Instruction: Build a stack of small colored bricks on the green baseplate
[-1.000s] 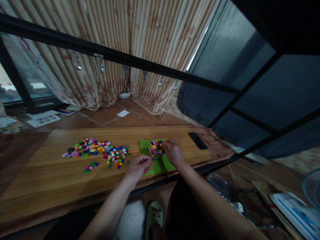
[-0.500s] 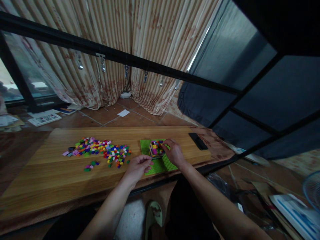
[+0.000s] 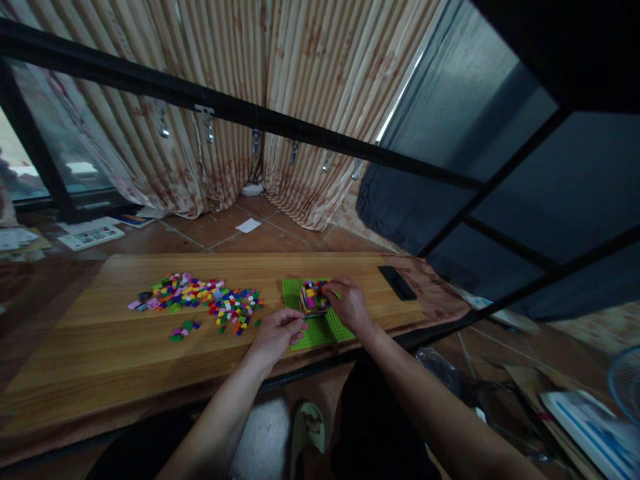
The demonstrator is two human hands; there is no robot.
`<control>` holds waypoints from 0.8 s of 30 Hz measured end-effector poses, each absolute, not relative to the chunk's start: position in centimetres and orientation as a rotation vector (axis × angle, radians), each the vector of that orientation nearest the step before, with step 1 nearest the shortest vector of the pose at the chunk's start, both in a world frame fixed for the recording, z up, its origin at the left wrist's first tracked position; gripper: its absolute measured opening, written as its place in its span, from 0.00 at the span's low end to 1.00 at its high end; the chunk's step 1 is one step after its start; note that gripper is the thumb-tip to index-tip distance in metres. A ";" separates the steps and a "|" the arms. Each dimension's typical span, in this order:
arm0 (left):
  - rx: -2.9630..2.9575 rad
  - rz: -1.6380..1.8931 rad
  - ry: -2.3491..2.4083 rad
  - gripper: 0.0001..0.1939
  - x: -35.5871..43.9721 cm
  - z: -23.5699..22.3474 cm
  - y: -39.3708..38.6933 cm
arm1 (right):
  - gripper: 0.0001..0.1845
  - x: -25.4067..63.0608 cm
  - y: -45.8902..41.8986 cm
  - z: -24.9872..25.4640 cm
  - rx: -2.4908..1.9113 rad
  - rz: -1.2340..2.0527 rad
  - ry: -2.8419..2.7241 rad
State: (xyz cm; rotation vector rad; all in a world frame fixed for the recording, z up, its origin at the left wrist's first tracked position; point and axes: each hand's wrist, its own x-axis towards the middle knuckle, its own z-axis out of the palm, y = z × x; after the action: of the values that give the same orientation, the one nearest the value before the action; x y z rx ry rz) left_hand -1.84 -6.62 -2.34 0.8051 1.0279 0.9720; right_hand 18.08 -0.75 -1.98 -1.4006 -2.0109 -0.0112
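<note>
Toward the right end of the table [image 3: 100, 353], a brick build [image 3: 311, 301] on a green baseplate [image 3: 313, 337]

The build sits on the baseplate's far half, and the plate itself lies close to the table's near edge. The left hand [image 3: 277, 331] is at the build's near left corner, its fingers loosely curled and the thumb drawn toward the index finger; whether a piece is pinched there I cannot tell. The right hand [image 3: 347, 307] has thumb and index finger bent down against the build's upper right side, and they hide whatever may be between them.

The build looks light and rigid, likely plastic: smooth enough to slip a little, and apt to shed pieces under a sideways knock. The lower walls seem the sound place to take hold, with the baseplate steadied by its edge. Loose bricks would call for a fingertip pinch on opposite sides.

By count: two hands, one build and one phone [image 3: 397, 283], which lies flat near the table's far right corner. A seam or ridge crosses the green, so one plate or two is unclear. One spread heap of bricks [image 3: 200, 292] fills part of the table's left half, too many to number. Nearer the near edge is one small cluster [image 3: 187, 325], roughly five pieces.
</note>
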 end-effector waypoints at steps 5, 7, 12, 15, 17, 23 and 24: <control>0.805 0.976 1.016 0.13 -1.8 -2.6 -6.5 | 0.09 18.4 -1.2 -2.2 -1.464 0.171 -1.818; 0.810 0.979 1.007 0.14 -1.8 -2.7 -6.5 | 0.12 18.5 -1.1 -2.6 -1.507 0.270 -1.677; 0.807 0.973 1.018 0.13 -1.7 -2.7 -6.4 | 0.16 18.2 -0.3 -4.0 -1.499 0.576 -1.336; 0.807 0.973 1.022 0.13 -1.7 -2.6 -6.5 | 0.17 17.7 0.2 -4.3 -1.445 0.765 -1.175; 0.804 0.972 1.018 0.12 -1.8 -2.5 -6.5 | 0.16 17.3 0.3 -4.3 -1.410 0.839 -1.112; 0.798 0.955 1.039 0.10 -1.7 -2.5 -6.4 | 0.15 16.5 0.1 -3.7 -1.356 0.951 -0.997; 0.798 0.957 1.035 0.10 -1.7 -2.5 -6.4 | 0.15 16.4 0.1 -3.6 -1.353 0.963 -0.985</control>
State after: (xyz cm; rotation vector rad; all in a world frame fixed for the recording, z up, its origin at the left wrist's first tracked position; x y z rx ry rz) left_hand -1.69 -6.39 -2.54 0.7975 1.0351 0.9572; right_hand 16.42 0.07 -3.58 -1.3531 -0.9845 0.9628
